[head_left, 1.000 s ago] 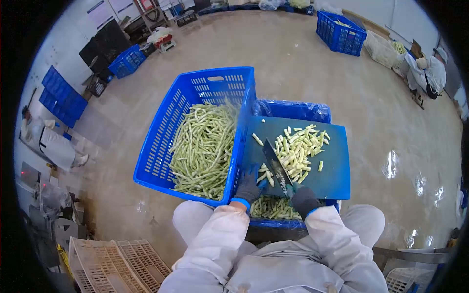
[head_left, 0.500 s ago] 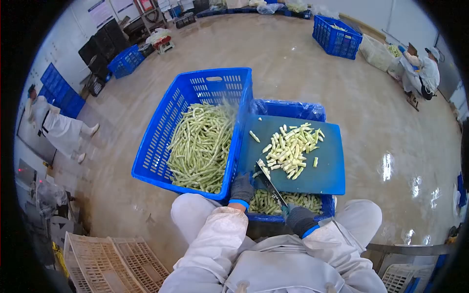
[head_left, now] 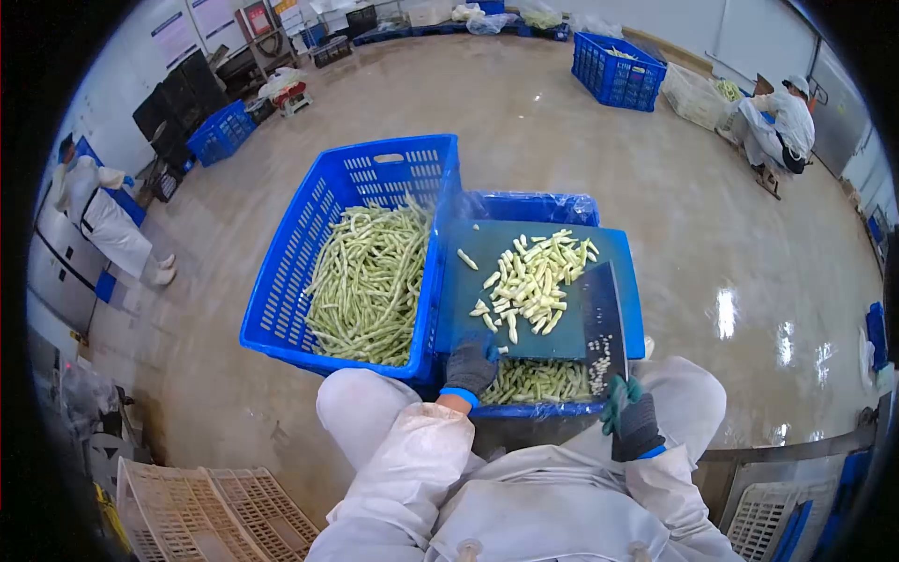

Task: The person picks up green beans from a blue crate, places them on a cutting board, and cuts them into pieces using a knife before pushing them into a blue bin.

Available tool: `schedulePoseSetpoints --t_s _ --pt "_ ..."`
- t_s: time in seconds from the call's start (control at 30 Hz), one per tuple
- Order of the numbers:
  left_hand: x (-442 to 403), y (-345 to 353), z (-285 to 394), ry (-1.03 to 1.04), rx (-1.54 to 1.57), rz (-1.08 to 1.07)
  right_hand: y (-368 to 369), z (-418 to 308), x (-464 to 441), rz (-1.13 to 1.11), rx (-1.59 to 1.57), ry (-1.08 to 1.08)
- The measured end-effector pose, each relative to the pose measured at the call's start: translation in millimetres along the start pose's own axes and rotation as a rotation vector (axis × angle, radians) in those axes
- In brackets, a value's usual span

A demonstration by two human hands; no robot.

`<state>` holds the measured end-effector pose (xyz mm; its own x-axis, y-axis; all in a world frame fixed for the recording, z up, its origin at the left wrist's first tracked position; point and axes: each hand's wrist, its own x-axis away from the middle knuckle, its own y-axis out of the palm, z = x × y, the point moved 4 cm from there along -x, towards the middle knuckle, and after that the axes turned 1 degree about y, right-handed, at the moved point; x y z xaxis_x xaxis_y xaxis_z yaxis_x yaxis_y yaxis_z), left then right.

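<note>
Gloved, my right hand [head_left: 634, 421] grips the handle of a wide knife [head_left: 602, 318], whose blade stands over the right part of the blue-green cutting board [head_left: 599, 348]. My left hand [head_left: 470, 365], also gloved, lies at the board's lower left corner; its fingers are partly hidden. Cut bean pieces [head_left: 538, 281] form a pile on the board. Under the board, a lined blue crate [head_left: 534, 206] holds more cut pieces [head_left: 538, 381]. Long whole green beans [head_left: 370, 281] fill much of the blue basket [head_left: 281, 281] on the left.
One person [head_left: 98, 211] stands at the far left; another person [head_left: 777, 126] sits low at the far right beside a blue crate [head_left: 618, 75] and a white crate [head_left: 695, 98]. Beige plastic racks [head_left: 215, 510] are at the lower left. The floor looks wet.
The knife has swung from the board's lower left edge to its right side with my right hand. The cut pieces near my left hand have shifted. The whole view has turned slightly.
</note>
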<state>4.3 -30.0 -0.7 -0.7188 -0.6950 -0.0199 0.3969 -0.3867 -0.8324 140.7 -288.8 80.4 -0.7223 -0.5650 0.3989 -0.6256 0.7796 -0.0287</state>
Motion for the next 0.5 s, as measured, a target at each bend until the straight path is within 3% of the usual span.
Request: schedulePoseSetpoints --t_s 0.13,0.2,0.23,0.27,0.33,0.4,0.47,0.5 --pt "-4.8 3.6 -4.6 0.038 -0.085 0.001 -28.1 0.4 -44.5 0.051 0.025 0.032" --pt "-17.2 -7.2 -4.3 0.013 0.137 0.127 -37.3 1.4 -77.0 0.112 0.036 -0.11" --pt "-23.6 -18.4 -3.7 0.045 0.122 0.257 -41.7 -0.7 -82.8 0.134 -0.019 -0.033" --pt "-31.4 -18.8 -6.8 0.037 0.119 0.243 -45.6 -5.3 -87.9 0.135 -0.018 -0.016" --pt "-43.7 -9.2 -29.5 -0.199 0.081 0.202 -45.2 -16.7 -98.8 0.06 -0.083 0.021" --pt "-53.3 -12.5 -28.3 -0.105 0.077 0.23 -52.4 -14.5 -116.7 0.144 0.072 0.048" --pt "-55.5 -20.4 -4.5 -0.049 0.027 -0.005 -71.6 2.0 -147.9 0.207 0.533 -0.155" --pt "-59.4 -17.0 -3.4 0.041 -0.032 0.011 -66.6 -3.6 -156.9 0.223 0.47 -0.27"
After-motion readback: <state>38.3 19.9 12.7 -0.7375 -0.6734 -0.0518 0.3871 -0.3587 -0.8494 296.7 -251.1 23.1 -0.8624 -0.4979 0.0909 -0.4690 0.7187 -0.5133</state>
